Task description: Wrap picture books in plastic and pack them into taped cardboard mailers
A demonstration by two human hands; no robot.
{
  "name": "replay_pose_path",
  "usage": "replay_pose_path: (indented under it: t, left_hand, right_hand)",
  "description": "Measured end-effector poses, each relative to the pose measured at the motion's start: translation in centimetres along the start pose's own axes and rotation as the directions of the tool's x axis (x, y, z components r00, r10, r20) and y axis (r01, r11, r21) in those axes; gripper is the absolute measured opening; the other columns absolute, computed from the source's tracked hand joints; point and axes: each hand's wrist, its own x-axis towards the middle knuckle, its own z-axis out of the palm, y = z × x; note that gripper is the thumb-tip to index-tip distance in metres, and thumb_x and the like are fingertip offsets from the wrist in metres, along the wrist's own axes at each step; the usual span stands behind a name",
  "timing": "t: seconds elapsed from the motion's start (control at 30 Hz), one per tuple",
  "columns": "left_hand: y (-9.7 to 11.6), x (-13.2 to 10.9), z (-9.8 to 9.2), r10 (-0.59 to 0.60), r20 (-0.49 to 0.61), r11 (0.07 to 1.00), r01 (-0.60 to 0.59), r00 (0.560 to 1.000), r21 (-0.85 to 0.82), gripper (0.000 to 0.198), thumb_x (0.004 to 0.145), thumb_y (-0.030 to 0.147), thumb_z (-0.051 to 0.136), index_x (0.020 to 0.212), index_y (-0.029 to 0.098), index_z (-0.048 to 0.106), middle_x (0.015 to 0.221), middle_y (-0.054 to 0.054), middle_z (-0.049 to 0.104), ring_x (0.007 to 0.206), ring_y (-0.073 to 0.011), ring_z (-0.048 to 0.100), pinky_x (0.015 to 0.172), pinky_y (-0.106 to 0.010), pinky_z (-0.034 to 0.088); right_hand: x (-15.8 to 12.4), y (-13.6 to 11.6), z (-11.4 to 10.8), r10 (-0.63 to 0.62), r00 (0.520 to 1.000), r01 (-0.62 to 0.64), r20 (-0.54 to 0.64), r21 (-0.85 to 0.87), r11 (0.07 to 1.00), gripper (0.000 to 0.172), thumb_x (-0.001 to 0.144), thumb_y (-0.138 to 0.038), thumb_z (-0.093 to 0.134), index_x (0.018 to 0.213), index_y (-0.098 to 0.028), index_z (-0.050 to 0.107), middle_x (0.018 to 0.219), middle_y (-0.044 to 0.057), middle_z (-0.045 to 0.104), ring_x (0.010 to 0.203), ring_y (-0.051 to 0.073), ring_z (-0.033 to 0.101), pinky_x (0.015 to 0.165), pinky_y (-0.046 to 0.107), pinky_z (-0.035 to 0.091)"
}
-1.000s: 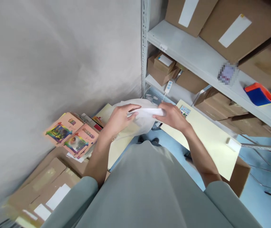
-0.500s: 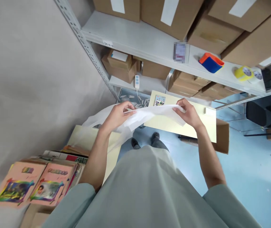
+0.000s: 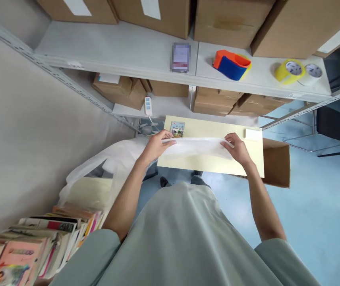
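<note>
A sheet of thin white foam-like wrap (image 3: 198, 147) stretches between my two hands over a pale yellow table (image 3: 182, 165). Pinched at its left end by thumb and fingers, the wrap is held by my left hand (image 3: 156, 147). My right hand (image 3: 238, 149) grips the other end the same way. More of the translucent white material (image 3: 122, 153) trails from the left side, draped toward the wall. Just beyond my left hand a small booklet with a colourful cover (image 3: 177, 129) lies on the table. Near my right hand is a small white block-like item (image 3: 253, 134).
Stacked books (image 3: 59, 226) stand at lower left. A grey shelf (image 3: 113, 45) spans the back, holding cardboard boxes (image 3: 232, 22), an orange-and-blue band (image 3: 232, 64) and tape rolls (image 3: 290, 71). An open carton (image 3: 275, 163) sits right of the table; a black chair (image 3: 332, 123) is farther right.
My view has turned to the right. The wrap between my hands is now straighter and lies over the table, and its loose part hangs farther left.
</note>
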Motion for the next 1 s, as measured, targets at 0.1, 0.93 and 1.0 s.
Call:
replay_pose_path:
  t: [0.1,0.93,1.0]
  left_hand:
    - [-0.2,3.2,4.0,-0.017,0.045,1.0,0.017,0.999,0.007,0.046,0.095,0.068,0.075,0.101,0.023,0.075,0.109,-0.009,0.085,0.11,-0.0293,0.08,0.105,-0.041,0.06]
    - [-7.4,8.3,19.6,-0.07,0.281,0.881,-0.073,0.957,0.467,0.038,0.112,0.03,0.048,0.113,0.02,0.085,0.152,-0.015,0.074,0.153,-0.0316,0.061,0.133,-0.05,0.047]
    - [-9.4,7.8,20.8,-0.129,0.326,0.863,-0.056,0.937,0.502,0.038,0.111,0.028,0.048,0.114,0.02,0.085,0.157,-0.014,0.072,0.154,-0.0312,0.061,0.134,-0.049,0.048]
  right_hand:
    - [1.1,4.4,-2.5,0.025,0.999,-0.025,0.027,0.012,1.0,0.062,0.096,-0.088,0.066,0.104,-0.027,0.07,0.104,0.009,0.082,0.095,0.03,0.08,0.097,0.049,0.066]
    - [-0.8,21.4,-1.8,-0.059,0.962,0.193,0.266,-0.511,0.838,0.045,0.121,-0.04,0.045,0.123,-0.02,0.085,0.146,0.019,0.077,0.131,0.034,0.072,0.107,0.05,0.059]
    - [-1.5,22.7,-0.5,-0.001,0.953,0.168,0.304,-0.527,0.833,0.043,0.121,-0.038,0.046,0.126,-0.02,0.085,0.151,0.019,0.075,0.134,0.035,0.071,0.11,0.05,0.059]
